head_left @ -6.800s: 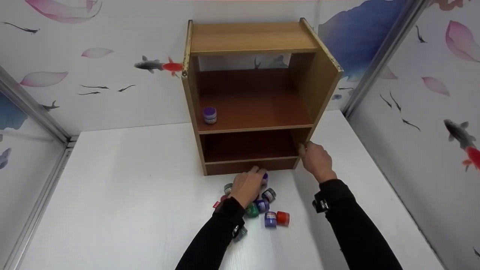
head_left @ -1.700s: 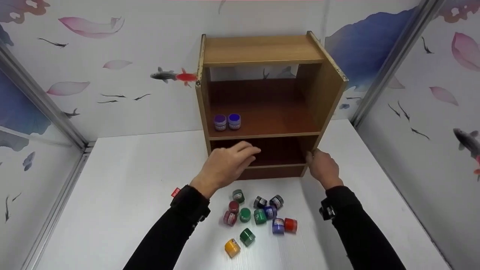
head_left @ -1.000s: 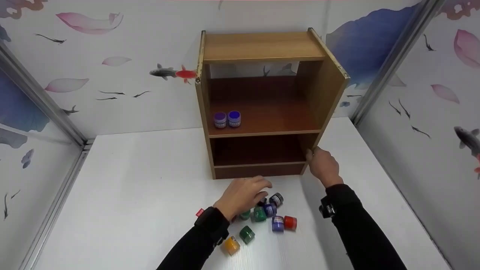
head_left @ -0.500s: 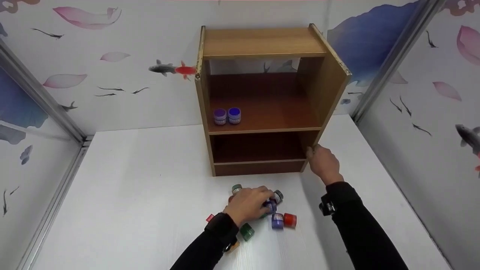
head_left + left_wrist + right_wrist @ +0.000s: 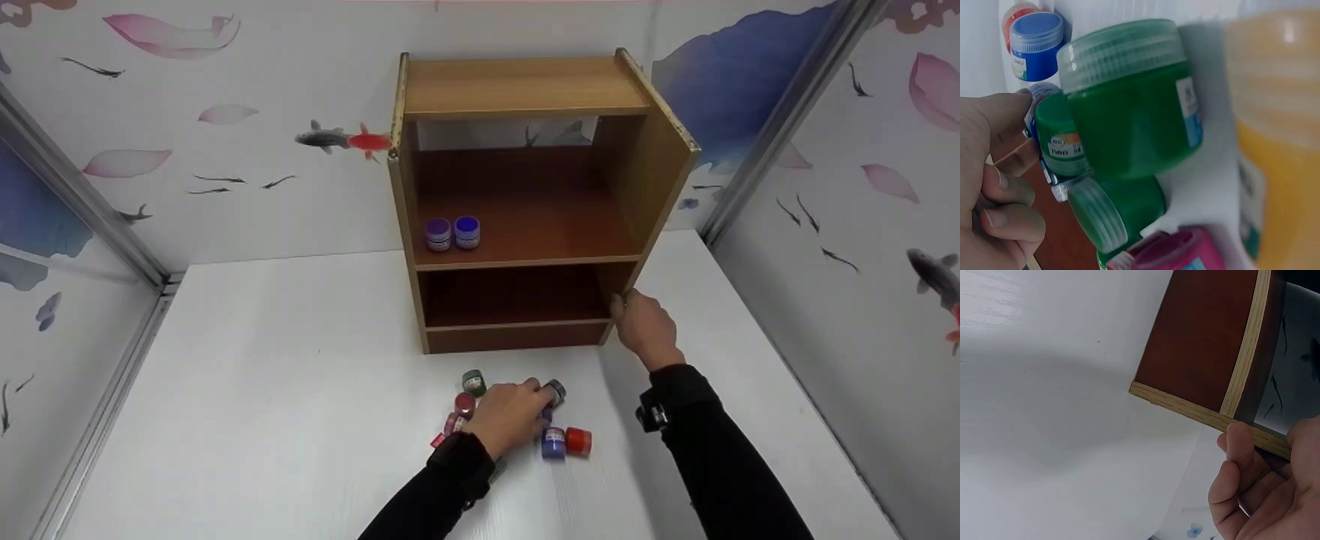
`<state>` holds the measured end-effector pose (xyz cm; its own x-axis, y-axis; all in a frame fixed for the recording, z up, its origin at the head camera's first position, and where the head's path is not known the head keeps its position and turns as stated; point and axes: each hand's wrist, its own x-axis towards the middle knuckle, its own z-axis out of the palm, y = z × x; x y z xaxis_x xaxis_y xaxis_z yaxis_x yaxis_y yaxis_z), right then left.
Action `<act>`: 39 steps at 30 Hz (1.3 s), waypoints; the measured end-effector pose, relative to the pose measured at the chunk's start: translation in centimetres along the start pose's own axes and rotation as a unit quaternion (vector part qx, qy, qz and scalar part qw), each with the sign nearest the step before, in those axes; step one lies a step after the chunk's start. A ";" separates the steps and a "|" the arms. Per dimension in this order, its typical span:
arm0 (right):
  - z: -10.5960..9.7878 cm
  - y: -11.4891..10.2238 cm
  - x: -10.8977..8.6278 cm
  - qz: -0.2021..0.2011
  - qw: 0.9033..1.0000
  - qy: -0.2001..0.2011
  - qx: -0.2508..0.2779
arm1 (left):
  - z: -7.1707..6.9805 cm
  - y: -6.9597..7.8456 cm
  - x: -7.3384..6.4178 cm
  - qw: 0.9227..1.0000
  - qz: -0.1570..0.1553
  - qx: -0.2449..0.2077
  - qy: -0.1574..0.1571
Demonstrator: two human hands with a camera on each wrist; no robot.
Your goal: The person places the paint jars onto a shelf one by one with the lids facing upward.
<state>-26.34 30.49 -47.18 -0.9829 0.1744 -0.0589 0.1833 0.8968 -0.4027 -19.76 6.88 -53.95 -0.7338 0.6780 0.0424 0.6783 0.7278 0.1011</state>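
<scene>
In the head view, my left hand reaches down into a group of small paint jars on the white table. Its thumb and forefinger pinch a dark blue paint jar, partly hidden behind a green paint jar in the left wrist view. My right hand grips the right side edge of a small wooden shelf unit; in the right wrist view its fingers curl at that edge. A purple-lidded jar and a blue-lidded jar stand upright on the upper shelf, at left.
Around the left hand lie a dark green jar, a red jar, a grey-lidded jar, a violet-blue jar and an orange-red jar. A yellow jar shows close up. Printed wall panels enclose the table.
A blue-lidded jar has joined the purple-lidded one on the upper shelf. My left hand has moved from the shelf front down to the loose jars. The right hand keeps its grip.
</scene>
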 end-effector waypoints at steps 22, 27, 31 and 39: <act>0.1 0.2 0.3 0.011 1.000 -0.001 -0.001 | 1.3 0.6 0.6 0.999 -0.008 0.017 0.039; 0.0 0.2 0.2 0.012 1.000 -0.003 0.000 | 1.3 0.6 0.7 0.999 -0.011 -0.015 0.035; 0.0 0.1 0.2 0.009 1.000 -0.004 -0.002 | 1.0 0.5 0.7 0.998 -0.023 -0.051 0.028; 0.2 0.1 0.3 0.013 1.000 -0.001 -0.003 | 0.5 0.2 0.6 0.995 -0.034 -0.091 0.023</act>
<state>-26.64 30.56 -47.44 -0.9778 0.1972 -0.0704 0.2088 0.8942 -0.3959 -20.04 7.46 -54.41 -0.7811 0.6200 0.0739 0.6124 0.7377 0.2840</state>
